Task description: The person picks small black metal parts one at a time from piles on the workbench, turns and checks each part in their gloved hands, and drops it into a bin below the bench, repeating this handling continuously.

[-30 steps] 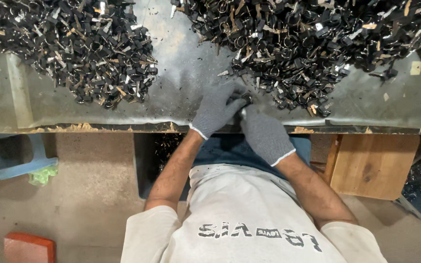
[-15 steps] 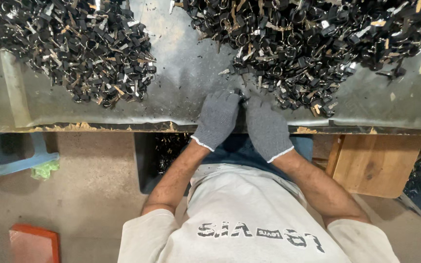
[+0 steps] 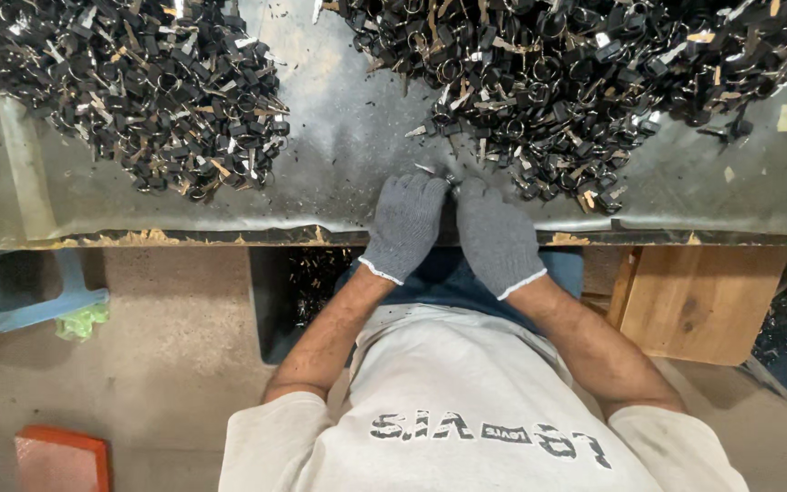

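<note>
While both gloved hands sit side by side at the near edge of the metal worktable (image 3: 348, 137), a small metal piece (image 3: 450, 179) is pinched between their fingertips. Left hand (image 3: 405, 223), grey knit glove, fingers curled inward toward that piece. Right hand (image 3: 495, 235), same kind of glove, thumb side nearly touching the left hand, fingertips meeting it at the piece. Hands are together, closed around the small piece; exact grip cannot be told, the gloves hide it.

Relative to the worktable: the piece sits over its near edge, about centre. Big heap of dark metal parts (image 3: 557, 82), rings and clips mixed, covers the far right part of the table surface; its near fringe lies just beside the fingertips. Second heap of similar parts (image 3: 138, 91) covers the far left part of the table, well apart from the hands. Bare scuffed strip of table runs between the two heaps, with loose bits scattered on it.

Below the table's near edge: wooden box (image 3: 699, 301) under the right side, dark bin (image 3: 298, 292) with more small parts under the middle, light blue frame (image 3: 43, 301) under the left side, orange block (image 3: 61, 460) on the floor at far lower left. Person wears a pale t-shirt (image 3: 475, 410), forearms bare.
</note>
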Demonstrator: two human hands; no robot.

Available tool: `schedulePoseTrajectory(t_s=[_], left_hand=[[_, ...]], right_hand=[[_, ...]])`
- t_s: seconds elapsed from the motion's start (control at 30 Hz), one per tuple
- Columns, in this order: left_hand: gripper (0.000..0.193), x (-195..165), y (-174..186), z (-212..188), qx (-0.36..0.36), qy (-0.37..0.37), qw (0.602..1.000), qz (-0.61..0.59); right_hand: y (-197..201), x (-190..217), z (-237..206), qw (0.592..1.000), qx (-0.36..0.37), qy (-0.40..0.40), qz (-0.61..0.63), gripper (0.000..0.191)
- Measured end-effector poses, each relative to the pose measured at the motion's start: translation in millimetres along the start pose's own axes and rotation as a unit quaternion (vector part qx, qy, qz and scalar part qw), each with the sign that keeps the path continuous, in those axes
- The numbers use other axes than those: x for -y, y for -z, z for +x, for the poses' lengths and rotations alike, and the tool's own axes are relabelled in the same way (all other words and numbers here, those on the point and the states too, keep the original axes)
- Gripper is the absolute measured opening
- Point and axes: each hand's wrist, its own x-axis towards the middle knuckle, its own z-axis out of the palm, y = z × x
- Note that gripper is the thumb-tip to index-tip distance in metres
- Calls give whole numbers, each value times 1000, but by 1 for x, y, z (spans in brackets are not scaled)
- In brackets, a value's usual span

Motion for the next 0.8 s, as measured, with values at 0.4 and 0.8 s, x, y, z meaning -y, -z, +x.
schedulePoseTrajectory(t_s=[0.4, 0.8], left_hand=[[35, -2, 11, 3, -35, 26, 995, -86], [31, -1, 13, 6, -64, -4, 990, -128]], right_hand=[[-4, 3, -14, 996, -56, 61, 34, 24], [-13, -5, -15, 987, -125, 97, 25, 37]])
